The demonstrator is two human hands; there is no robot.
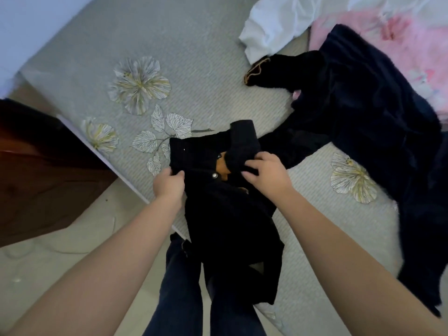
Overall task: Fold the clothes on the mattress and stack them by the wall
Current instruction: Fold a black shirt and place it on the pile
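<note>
Gripping a black garment (225,214) at its top edge, the left hand (169,185) and right hand (265,173) each pinch the cloth over the mattress's (194,81) near edge. Farther right lie a dark garment (363,112), white cloth (271,30) and pink fabric (400,44).

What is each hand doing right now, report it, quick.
Left hand: closed, pinching the black garment at its edge.
Right hand: closed, gripping the same black garment near its collar.
</note>
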